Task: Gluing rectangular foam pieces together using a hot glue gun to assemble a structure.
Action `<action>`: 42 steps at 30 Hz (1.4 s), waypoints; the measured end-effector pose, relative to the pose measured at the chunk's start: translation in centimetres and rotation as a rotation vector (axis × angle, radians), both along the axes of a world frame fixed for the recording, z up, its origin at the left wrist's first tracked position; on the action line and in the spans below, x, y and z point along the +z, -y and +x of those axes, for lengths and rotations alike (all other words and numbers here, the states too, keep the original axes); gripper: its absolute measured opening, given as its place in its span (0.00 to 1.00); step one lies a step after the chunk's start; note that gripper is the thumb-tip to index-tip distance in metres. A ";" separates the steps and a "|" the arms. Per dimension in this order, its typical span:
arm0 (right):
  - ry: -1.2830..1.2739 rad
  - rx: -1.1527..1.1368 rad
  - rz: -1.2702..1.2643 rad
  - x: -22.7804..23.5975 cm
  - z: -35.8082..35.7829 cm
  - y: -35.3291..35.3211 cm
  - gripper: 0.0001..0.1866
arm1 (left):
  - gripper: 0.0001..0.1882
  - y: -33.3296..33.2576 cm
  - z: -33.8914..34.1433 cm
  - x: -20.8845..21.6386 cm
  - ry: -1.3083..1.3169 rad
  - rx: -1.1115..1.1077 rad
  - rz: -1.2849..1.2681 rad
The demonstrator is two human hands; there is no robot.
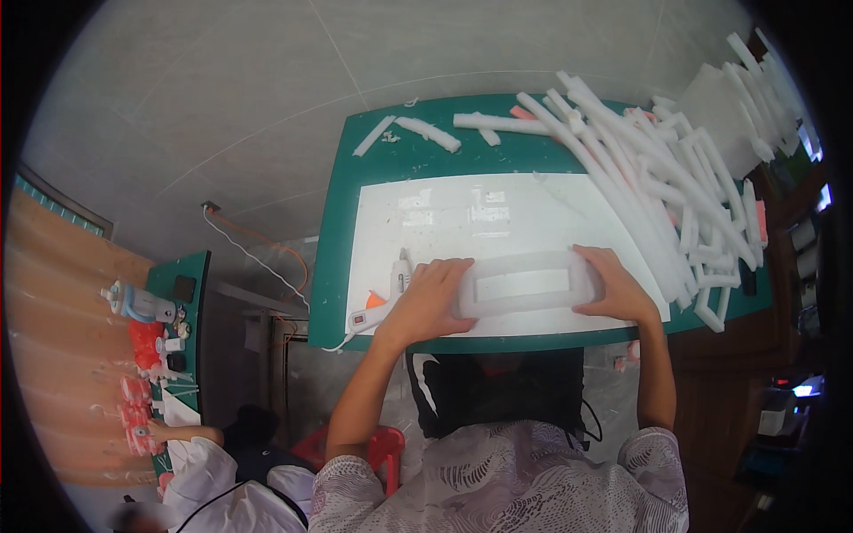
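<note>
A white foam frame [524, 264], rounded at its ends with a rectangular opening in the middle, lies near the front edge of the white board [426, 211]. My left hand [431, 300] grips its left end, thumb on the near side and fingers on the far side. Its right end is held the same way by my right hand [620, 286]. Just left of my left hand is a white glue gun [366, 321] with a red switch and a cord, partly covered by that hand. Beside it is a slim grey tool [404, 264], perhaps a cutter.
Many white foam strips [640, 164] are heaped across the green table's [330, 240] right side, some pink among them. Loose foam scraps [428, 133] lie along the far edge. At lower left, another person in a white top [213, 484] sits by a second green table with pink items.
</note>
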State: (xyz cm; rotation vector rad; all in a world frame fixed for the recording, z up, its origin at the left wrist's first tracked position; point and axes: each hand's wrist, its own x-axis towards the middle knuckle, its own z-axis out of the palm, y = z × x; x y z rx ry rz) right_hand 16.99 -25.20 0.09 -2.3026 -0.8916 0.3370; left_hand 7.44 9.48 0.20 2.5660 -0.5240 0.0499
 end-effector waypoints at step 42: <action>-0.051 -0.074 0.065 -1.0 0.2 0.3 0.46 | 0.44 0.2 1.3 1.0 -0.129 0.057 -0.013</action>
